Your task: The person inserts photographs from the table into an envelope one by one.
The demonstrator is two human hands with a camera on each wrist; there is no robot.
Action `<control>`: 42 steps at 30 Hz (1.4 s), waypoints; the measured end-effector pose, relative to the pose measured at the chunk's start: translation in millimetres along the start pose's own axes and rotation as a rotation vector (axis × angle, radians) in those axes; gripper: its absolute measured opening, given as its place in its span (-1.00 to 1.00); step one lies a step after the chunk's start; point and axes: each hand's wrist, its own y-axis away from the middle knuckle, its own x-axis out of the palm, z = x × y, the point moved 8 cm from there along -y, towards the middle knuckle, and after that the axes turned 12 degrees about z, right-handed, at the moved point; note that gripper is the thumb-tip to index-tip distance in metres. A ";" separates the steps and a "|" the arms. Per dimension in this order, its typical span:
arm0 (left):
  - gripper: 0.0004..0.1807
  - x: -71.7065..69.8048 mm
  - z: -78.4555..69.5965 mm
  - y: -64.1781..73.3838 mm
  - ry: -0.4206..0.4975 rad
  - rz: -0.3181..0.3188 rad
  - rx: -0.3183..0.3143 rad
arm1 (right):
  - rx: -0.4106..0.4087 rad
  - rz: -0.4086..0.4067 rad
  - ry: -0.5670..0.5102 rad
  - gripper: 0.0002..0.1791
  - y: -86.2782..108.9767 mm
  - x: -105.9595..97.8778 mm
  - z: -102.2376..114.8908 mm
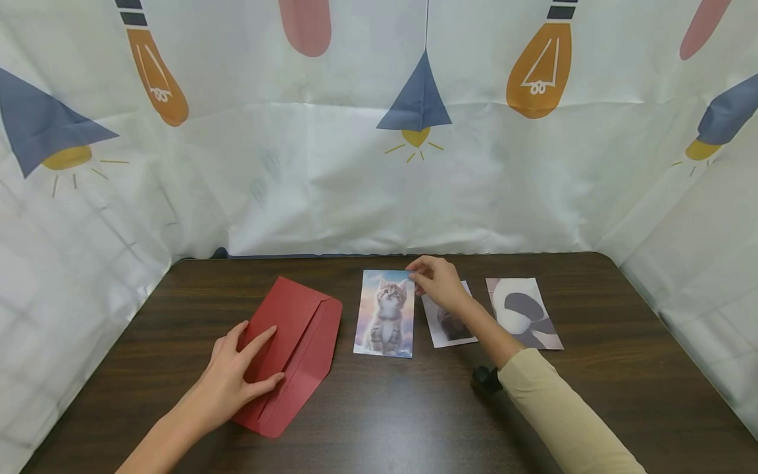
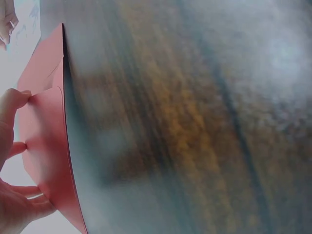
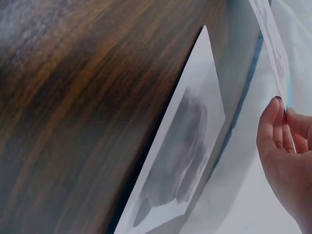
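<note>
A red envelope (image 1: 286, 316) lies slanted on the left of the table, its pointed flap (image 1: 312, 368) unfolded to the right. Spread over it, my left hand (image 1: 239, 372) touches its face with index finger and thumb; the left wrist view also shows fingertips against the envelope (image 2: 46, 141). My right hand (image 1: 438, 283) pinches the upper right corner of a kitten picture card (image 1: 387, 319). In the right wrist view this card (image 3: 273, 48) stands up from the fingers. Beneath my right forearm is a second card (image 1: 453, 322) with a dark animal picture, partly hidden.
A third card (image 1: 524, 313) with a grey and white picture lies farther right. A small black object (image 1: 487, 380) shows at my right wrist, beside the sleeve (image 1: 562, 408). Behind the dark wooden table (image 1: 403, 421) hangs a white curtain (image 1: 331, 191) printed with lamps.
</note>
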 end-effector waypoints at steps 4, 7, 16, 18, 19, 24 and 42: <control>-0.18 -2.2 -0.2 -0.2 -0.001 0.000 -0.007 | 0.006 0.000 -0.007 -0.79 -0.2 -1.3 1.8; -0.17 -4.2 -0.1 -1.3 -0.007 -0.009 -0.009 | 0.004 0.001 -0.012 -0.78 -0.3 -1.9 4.1; -0.16 -5.3 1.2 -10.0 0.004 0.027 -0.038 | -0.009 0.006 -0.001 -0.78 0.3 -5.0 11.5; -0.17 -5.1 1.2 -11.5 0.012 0.042 -0.054 | -0.008 0.008 -0.001 -0.78 0.9 -5.4 12.9; -0.18 -4.9 1.0 -12.3 0.015 0.048 -0.061 | -0.008 0.009 -0.002 -0.78 1.0 -5.7 13.3; -0.18 -4.4 -0.3 -16.5 0.028 0.065 -0.084 | -0.014 0.008 -0.001 -0.78 1.5 -7.3 14.0; -0.17 0.2 -7.5 -31.5 0.069 0.106 -0.138 | 0.002 0.026 -0.058 -0.75 1.9 -8.9 13.0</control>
